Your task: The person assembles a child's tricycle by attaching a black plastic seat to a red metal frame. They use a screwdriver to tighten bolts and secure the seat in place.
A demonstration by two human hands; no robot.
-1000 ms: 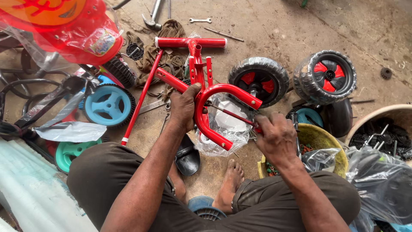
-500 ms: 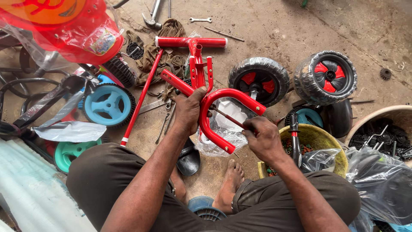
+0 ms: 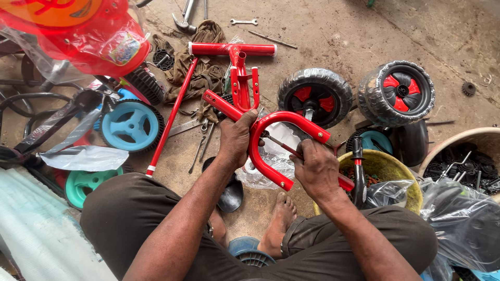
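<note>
A red tricycle frame with a U-shaped fork (image 3: 271,120) is held over my lap. My left hand (image 3: 235,139) grips it where the straight tube meets the curve. My right hand (image 3: 315,167) is closed on a red-handled screwdriver (image 3: 281,144); its thin shaft points up-left, and the tip meets the inside of the curved fork near my left hand. A clear plastic bag (image 3: 271,161) lies under the fork. My bare foot (image 3: 278,221) rests on the concrete below.
Two black wheels with red hubs (image 3: 315,96) (image 3: 397,92) lie to the right, a blue wheel (image 3: 130,125) and a green one (image 3: 86,183) to the left. A yellow bowl of small parts (image 3: 396,169), a red handlebar bar (image 3: 232,49), a hammer (image 3: 182,18) and spanners lie around.
My right hand has shifted left toward the fork, bringing the screwdriver tip to the inside of the curve. My left hand has kept its grip on the frame.
</note>
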